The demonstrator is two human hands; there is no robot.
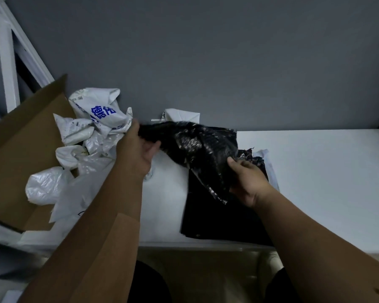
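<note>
Reaching over the near edge of the table (pixel 315 193), both of the person's arms come up from the bottom of the view. A flat black sheet (pixel 217 217) lies at that near edge, its lower corner almost at the lip. The right hand (pixel 247 182) is just above it, pinching the lower right edge of the black bag (pixel 201 149); its fingertips are tucked behind the plastic, so the grip is probably thumb against fingers. The left hand (pixel 138 149) is farther out and higher, with its fingers curled round the bag's bunched left end. The bag hangs crumpled between the two hands, lifted off the tabletop, with its lowest fold over the sheet.

To the left, an open box (pixel 20 149) sits at the table's left end, its flap raised. White bags (pixel 88 132) are heaped in it and spill over its right side, touching the left wrist. To the right of the hands the tabletop runs bare to its far edge. A white packet (pixel 182 115) lies behind the bag against the grey wall (pixel 228 62).
</note>
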